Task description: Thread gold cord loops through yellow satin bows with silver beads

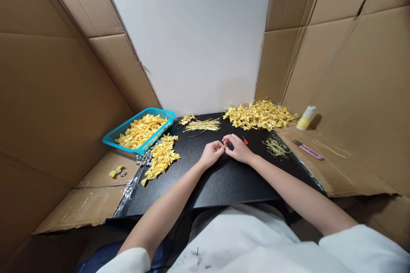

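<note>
The left hand and the right hand meet over the middle of the black desk, thumbs and fingers curled so that the tips of the two come together. Each grip looks pinched, but whether anything sits between the fingertips is too small to make out. Just beside the right hand, on its far side, lies a small red object. Beyond the hands, a bundle of gold ties lies flat on the desk, with a small cluster of yellow bows near its left end. To the left, a loose heap of bows spreads over the desk, silver beads along its left side, next to a blue basket filled with more bows. A single bow and a couple of beads lie apart on the cardboard at the left. At the back right is a large pile of bows with ties sticking out. Nearer, right of the right hand, sits a tangle of thin strings. On the right-hand cardboard, a spool of thread stands on end near pink-handled snips and a pale cord.
</note>
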The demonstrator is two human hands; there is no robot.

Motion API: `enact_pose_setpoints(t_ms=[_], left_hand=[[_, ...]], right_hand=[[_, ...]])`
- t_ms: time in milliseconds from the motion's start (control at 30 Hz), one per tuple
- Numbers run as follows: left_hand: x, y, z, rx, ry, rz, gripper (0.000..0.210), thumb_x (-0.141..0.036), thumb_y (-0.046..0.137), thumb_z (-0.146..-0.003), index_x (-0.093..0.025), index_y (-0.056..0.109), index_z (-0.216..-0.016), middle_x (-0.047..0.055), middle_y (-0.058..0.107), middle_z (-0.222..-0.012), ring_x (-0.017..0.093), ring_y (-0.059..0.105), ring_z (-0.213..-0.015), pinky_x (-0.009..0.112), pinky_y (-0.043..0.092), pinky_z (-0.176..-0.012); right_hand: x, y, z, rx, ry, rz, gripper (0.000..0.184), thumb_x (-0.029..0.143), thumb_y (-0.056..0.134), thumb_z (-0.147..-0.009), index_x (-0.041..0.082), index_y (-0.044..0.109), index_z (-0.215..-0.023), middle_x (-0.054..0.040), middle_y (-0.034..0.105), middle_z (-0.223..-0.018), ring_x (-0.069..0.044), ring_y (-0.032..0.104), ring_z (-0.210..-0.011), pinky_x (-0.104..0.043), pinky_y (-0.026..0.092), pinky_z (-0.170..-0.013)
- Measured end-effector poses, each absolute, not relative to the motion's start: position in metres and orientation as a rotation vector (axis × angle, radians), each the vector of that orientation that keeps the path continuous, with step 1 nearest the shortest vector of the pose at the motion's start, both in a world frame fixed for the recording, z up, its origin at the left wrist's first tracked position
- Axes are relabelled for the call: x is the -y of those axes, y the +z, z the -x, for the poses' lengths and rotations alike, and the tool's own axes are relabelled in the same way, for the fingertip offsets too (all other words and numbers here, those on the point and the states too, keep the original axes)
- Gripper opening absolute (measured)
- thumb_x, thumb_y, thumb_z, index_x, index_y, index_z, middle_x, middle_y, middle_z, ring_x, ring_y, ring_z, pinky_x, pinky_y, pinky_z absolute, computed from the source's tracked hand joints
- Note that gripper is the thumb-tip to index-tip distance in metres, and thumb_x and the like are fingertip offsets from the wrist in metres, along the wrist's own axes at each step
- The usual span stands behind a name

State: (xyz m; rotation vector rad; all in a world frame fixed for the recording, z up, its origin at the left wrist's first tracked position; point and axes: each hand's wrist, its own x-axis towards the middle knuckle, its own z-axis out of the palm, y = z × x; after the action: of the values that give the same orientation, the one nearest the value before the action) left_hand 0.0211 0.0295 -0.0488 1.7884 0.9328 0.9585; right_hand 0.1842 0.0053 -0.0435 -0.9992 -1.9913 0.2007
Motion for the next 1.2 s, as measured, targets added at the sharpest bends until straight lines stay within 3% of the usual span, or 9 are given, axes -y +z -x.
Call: enact_pose_setpoints(t_ms=[267,500,600,767,1000,1200], left_hand=[[-0.031,-0.051,-0.021,-0.956,0.936,-1.82,0.024,-0.036,0.064,-0.07,-0.012,0.061,-0.065,-0.006,0.044,-0.049,0.005,0.03,-0.046,0.02,0.022,-0.048],[-0.029,-0.05,-0.022,-0.931,0.873,-1.858,0.025,-0.036,0.067,-0.069,-0.011,0.067,-0.068,-0.005,0.045,-0.046,0.005,0.029,-0.045,0.021,0.02,-0.047],[-0.026,-0.049,-0.022,-0.932,0.858,-1.86,0.026,-0.036,0.068,-0.068,-0.011,0.068,-0.068,-0.006,0.043,-0.045,0.005,0.028,-0.044,0.021,0.019,-0.046],[-0.022,-0.045,-0.023,-0.943,0.854,-1.833,0.029,-0.04,0.069,-0.067,-0.011,0.068,-0.067,-0.006,0.042,-0.044,0.005,0.026,-0.044,0.021,0.017,-0.045],[0.003,-0.039,-0.023,-0.983,0.847,-1.71,0.028,-0.04,0.071,-0.065,-0.013,0.069,-0.064,-0.005,0.046,-0.044,0.005,0.03,-0.043,0.022,0.022,-0.045],[0.061,-0.034,-0.019,-1.065,0.776,-1.47,0.019,-0.033,0.065,-0.069,-0.015,0.071,-0.07,-0.006,0.042,-0.043,0.005,0.025,-0.04,0.023,0.018,-0.042]], right_hand=[[-0.009,-0.03,-0.201,1.945,0.086,1.008,0.028,0.006,0.052,-0.072,0.021,0.054,-0.096,-0.0015,0.057,-0.079,-0.018,0.054,-0.078,-0.031,0.046,-0.074],[0.008,-0.002,-0.255,1.812,-0.107,1.195,0.012,0.012,0.052,-0.075,0.021,0.058,-0.081,-0.0047,0.063,-0.083,-0.022,0.056,-0.083,-0.037,0.045,-0.08],[0.037,-0.002,-0.308,1.678,-0.225,1.596,0.009,0.023,0.055,-0.077,0.019,0.063,-0.078,-0.0075,0.066,-0.083,-0.024,0.058,-0.082,-0.038,0.046,-0.076],[0.075,-0.023,-0.387,1.494,-0.241,2.41,0.038,0.053,0.063,-0.071,0.017,0.071,-0.077,-0.018,0.066,-0.095,-0.038,0.057,-0.094,-0.05,0.044,-0.076],[0.082,-0.042,-0.39,1.52,-0.242,2.447,0.029,0.033,0.048,-0.088,0.015,0.069,-0.088,-0.0195,0.063,-0.106,-0.037,0.054,-0.103,-0.052,0.042,-0.082],[0.085,-0.036,-0.382,1.351,-0.196,2.116,0.027,0.028,0.038,-0.091,0.016,0.055,-0.075,-0.0212,0.064,-0.089,-0.031,0.06,-0.091,-0.046,0.043,-0.083]])
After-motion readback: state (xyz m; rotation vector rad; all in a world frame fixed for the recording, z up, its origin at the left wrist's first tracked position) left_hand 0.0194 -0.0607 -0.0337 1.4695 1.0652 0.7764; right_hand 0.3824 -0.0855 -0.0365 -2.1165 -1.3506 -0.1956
